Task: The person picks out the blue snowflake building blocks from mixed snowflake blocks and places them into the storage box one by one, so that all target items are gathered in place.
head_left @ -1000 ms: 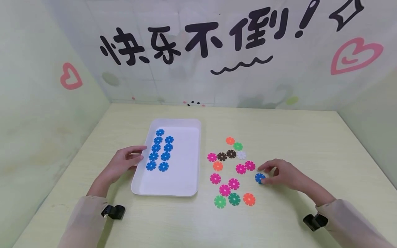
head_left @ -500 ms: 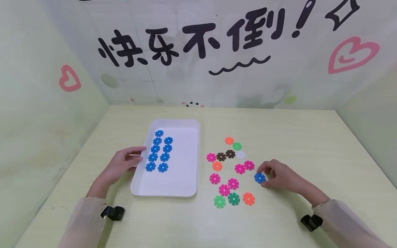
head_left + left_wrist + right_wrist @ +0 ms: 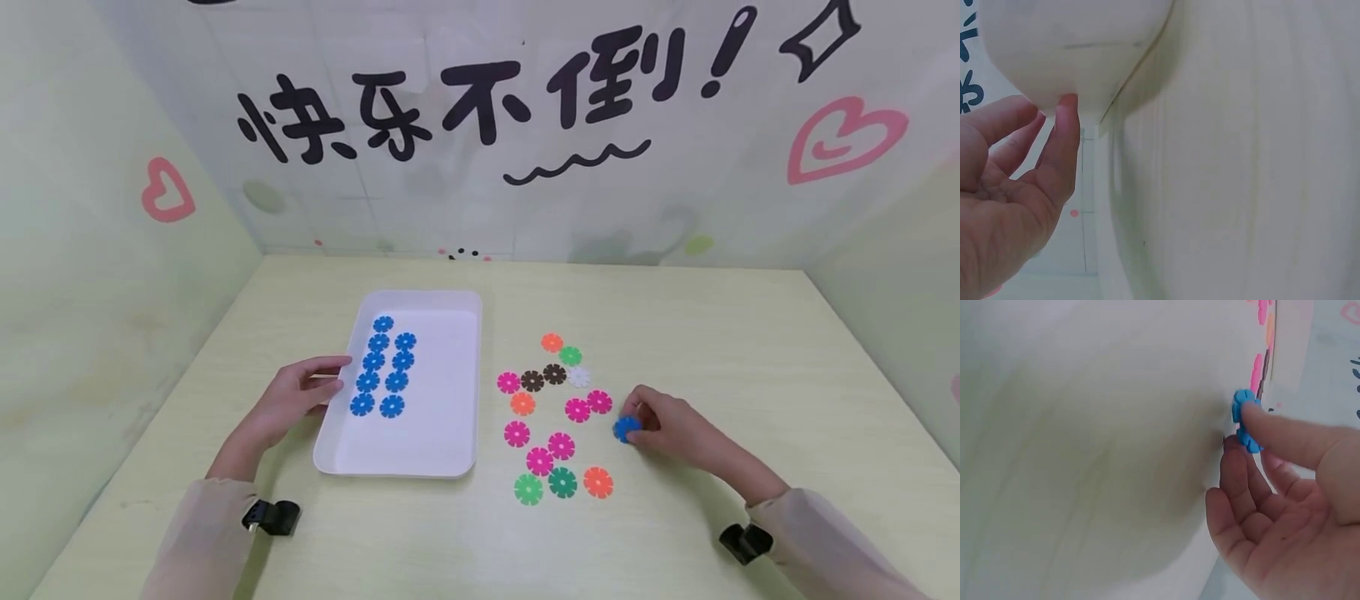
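Thumb and fingers of my right hand pinch a blue snowflake building disc, right of the loose discs. The right wrist view shows this blue disc tilted on edge, its face partly covered by the thumb, close to the tabletop. A white tray lies on the left, bearing several blue discs in two columns. At the tray's left side, my left hand holds the rim. In the left wrist view the thumb presses the tray's outer wall, with other fingertips at the rim.
Between tray and right hand lie several loose discs: pink, orange, light green, dark green, brown and white. Printed walls stand behind and beside the pale wooden table.
My right hand has taken hold of the blue disc and tilted it; it lay flat beside the fingers before. The left hand and the tray keep their places.
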`<state>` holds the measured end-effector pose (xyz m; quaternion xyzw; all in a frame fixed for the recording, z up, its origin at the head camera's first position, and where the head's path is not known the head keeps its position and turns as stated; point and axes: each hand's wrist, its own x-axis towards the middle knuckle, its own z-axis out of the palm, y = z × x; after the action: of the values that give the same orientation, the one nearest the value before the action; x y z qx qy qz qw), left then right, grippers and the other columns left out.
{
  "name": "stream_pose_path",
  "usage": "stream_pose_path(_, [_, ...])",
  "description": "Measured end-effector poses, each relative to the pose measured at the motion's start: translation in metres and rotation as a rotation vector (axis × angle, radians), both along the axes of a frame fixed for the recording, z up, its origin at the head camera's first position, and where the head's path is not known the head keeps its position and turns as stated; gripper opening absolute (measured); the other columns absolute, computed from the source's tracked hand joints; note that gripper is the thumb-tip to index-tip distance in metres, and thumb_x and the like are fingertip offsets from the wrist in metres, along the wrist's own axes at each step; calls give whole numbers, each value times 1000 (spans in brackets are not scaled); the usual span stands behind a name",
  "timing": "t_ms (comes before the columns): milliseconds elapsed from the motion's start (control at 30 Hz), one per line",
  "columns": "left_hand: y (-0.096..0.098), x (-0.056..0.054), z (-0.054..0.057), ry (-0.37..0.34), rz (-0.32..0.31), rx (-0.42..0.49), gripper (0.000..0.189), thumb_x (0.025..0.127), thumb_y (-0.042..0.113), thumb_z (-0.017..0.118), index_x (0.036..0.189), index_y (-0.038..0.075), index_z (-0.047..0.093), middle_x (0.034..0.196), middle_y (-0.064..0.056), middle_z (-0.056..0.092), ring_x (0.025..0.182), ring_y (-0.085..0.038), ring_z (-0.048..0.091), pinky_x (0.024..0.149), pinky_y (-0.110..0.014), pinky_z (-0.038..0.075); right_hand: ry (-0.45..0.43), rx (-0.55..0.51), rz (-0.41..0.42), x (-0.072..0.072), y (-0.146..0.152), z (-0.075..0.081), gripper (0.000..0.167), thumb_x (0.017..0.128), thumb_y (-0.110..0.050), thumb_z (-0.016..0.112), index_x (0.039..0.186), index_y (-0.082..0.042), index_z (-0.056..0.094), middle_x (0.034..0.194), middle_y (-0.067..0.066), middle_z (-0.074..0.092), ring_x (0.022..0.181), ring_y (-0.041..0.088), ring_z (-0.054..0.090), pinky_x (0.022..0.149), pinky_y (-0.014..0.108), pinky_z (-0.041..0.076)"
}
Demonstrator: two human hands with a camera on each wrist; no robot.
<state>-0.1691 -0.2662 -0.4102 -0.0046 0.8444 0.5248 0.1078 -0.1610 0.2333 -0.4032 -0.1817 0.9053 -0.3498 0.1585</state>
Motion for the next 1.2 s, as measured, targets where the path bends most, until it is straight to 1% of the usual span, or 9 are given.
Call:
stream_pose_path(100, [0, -1, 0, 2, -4, -1, 44, 92, 14, 56, 135, 7, 45, 125, -21, 48, 100, -32, 56, 74, -32, 53, 38, -12, -9, 2, -2, 2, 18, 82, 0, 66, 95, -4, 55, 80, 1, 54, 74, 17, 49, 62, 21, 46])
stream_pose_path(200, [-1, -1, 0, 1, -4, -10, 44, 92, 14, 56, 135, 7, 45, 125, -21, 47, 102, -33, 56, 75, -32, 53, 86, -15, -11, 3, -5, 6, 16, 82, 4, 63, 96, -2, 58, 80, 0, 54, 75, 17, 49, 63, 21, 47])
stream_pose_path(400, [-3, 2, 2, -2, 12, -22, 45, 92, 14, 55, 135, 7, 44, 126, -21, 47, 102, -33, 55, 75, -32, 53, 148, -40, 36, -7, -28, 17, 15, 82, 4, 64, 96, -2, 63, 82, 0, 58, 75, 16, 52, 66, 22, 49])
stream_pose_path(567, [-2, 2, 1, 7, 8, -17, 44, 92, 14, 55, 135, 7, 45, 126, -21, 47, 103, -33, 55, 76, -33, 53, 150, -124, 69, -20, -62, 25, 13, 82, 1, 65, 94, -4, 66, 82, 1, 61, 74, 15, 55, 66, 24, 51])
stream_pose_path(733, [0, 1, 1, 12, -4, -13, 44, 92, 16, 56, 134, 7, 45, 126, -21, 47, 104, -34, 55, 77, -34, 53, 157, -226, 108, -31, -107, 32, 17, 82, -2, 67, 98, -3, 68, 88, 3, 65, 78, 16, 61, 70, 25, 52])
stream_pose_path(833, [-1, 2, 0, 1, -5, -16, 45, 92, 16, 56, 134, 6, 45, 126, -21, 47, 104, -33, 55, 77, -34, 53, 136, -257, 100, -39, -138, 38, 19, 83, -4, 67, 101, -4, 69, 93, 3, 67, 83, 15, 63, 73, 25, 52])
stream_pose_path(967, [-2, 4, 0, -7, 3, -7, 45, 92, 16, 57, 134, 6, 45, 125, -21, 47, 105, -33, 54, 76, -34, 53, 71, -271, 61, -56, -180, 48, 19, 85, -6, 65, 104, -7, 70, 95, 1, 67, 85, 12, 62, 74, 23, 52])
stream_pose_path(1033, [-3, 4, 1, -2, 4, 1, 45, 92, 17, 57, 134, 5, 45, 125, -21, 48, 105, -33, 54, 76, -34, 53, 51, -276, 54, -68, -200, 53, 19, 85, -6, 65, 103, -7, 70, 94, 1, 67, 83, 11, 62, 72, 22, 51])
stream_pose_path(1200, [0, 4, 3, 4, 1, 8, 45, 92, 18, 57, 134, 4, 45, 125, -22, 47, 104, -33, 54, 76, -33, 53, 44, -252, 65, -102, -239, 57, 18, 86, -2, 62, 103, -4, 69, 92, 4, 66, 78, 12, 62, 70, 20, 51])
